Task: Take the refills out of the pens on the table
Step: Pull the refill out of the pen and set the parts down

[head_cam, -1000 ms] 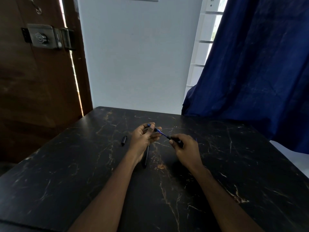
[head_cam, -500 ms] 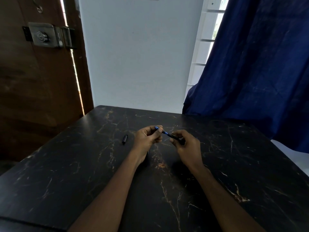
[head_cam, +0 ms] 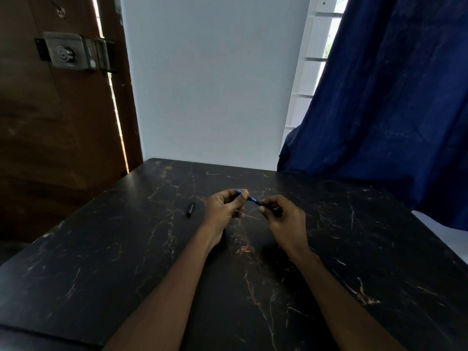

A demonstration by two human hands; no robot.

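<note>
Grip on the pen (head_cam: 254, 200) is shared by both hands. The left hand (head_cam: 222, 209) has its thumb and curled fingers pinched round the blue end, whose tip pokes out just above the thumb. The right hand (head_cam: 283, 219) has its fingers closed round the black end, most of which is hidden inside the fist. Only a short blue-and-black stretch of the pen shows in the gap between the hands. It slants down from left to right and is held a little above the tabletop (head_cam: 126, 249), near its middle. I cannot tell whether that blue stretch is the refill or part of the barrel.

Both forearms reach in from the near edge over the dark, marble-patterned surface. Just beside the left hand, on its outer side and apart from it, a small black cap (head_cam: 190, 209) lies on the tabletop. Beyond the far edge stands a pale wall (head_cam: 207, 84), with a wooden door (head_cam: 50, 135) and its metal lock (head_cam: 67, 53) to the left. A dark blue curtain (head_cam: 392, 97) hangs to the right.
</note>
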